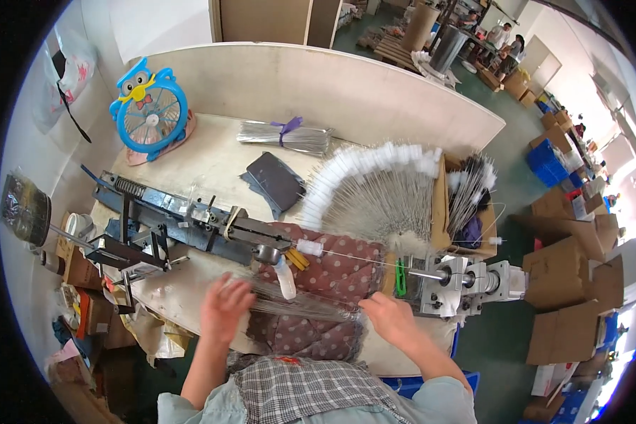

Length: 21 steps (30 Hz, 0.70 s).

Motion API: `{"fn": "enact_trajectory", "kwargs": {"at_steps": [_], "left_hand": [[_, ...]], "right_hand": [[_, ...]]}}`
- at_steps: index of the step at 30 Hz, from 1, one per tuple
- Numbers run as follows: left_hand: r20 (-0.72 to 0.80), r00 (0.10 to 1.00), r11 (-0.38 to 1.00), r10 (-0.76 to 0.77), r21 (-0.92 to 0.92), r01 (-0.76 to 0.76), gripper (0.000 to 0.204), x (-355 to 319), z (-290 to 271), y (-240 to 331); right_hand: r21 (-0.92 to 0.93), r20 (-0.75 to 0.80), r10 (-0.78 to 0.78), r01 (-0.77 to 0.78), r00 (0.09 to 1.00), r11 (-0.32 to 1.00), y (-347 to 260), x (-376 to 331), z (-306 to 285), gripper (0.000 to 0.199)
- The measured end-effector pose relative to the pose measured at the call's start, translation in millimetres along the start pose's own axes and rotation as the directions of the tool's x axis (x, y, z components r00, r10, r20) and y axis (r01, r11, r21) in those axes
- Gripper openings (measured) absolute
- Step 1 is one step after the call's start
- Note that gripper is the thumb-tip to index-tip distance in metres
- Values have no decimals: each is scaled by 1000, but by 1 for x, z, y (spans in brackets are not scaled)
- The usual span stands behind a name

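Note:
A loose bundle of thin metal wires [297, 305] lies across a brown dotted quilted cloth [339, 332] in front of me. My left hand [226, 307] is raised at the bundle's left end, its fingers apart and slightly blurred. At the other end, my right hand [390, 318] has thumb and fingertips pinched together on what looks like a thin wire. Beyond the hands, a white brush head [309, 247] sits at the tip of a long machine rail [222, 230]. Its wire stem runs right to a metal spindle [438, 275]. A white-wrapped handle [285, 279] stands by a small metal cup [268, 254].
Many white-tipped wire brushes [374, 184] fan out at the back right, beside a cardboard box [442, 205] of more. A blue owl-shaped fan [152, 116], tied wires [286, 136] and dark cloths [274, 182] lie behind the rail. Cartons [565, 283] stand on the right.

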<state>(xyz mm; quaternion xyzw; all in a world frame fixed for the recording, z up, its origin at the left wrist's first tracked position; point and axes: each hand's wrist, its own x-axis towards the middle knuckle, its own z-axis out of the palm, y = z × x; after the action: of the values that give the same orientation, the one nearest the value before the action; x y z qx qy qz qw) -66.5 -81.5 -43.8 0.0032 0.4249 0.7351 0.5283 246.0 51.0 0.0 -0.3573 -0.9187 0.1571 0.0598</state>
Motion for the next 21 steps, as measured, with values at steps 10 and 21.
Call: {"fn": "enact_trajectory", "kwargs": {"at_steps": [10,21], "left_hand": [[518,714,549,-471,-461,697,34,-23,147,59],[499,734,833,-461,527,165,21,-30,132,7]], "right_hand": [[76,-108,112,-104,988,992,-15,2,-11,15],[-177,-446,61,-154,893,972,20,16,-134,14]]}}
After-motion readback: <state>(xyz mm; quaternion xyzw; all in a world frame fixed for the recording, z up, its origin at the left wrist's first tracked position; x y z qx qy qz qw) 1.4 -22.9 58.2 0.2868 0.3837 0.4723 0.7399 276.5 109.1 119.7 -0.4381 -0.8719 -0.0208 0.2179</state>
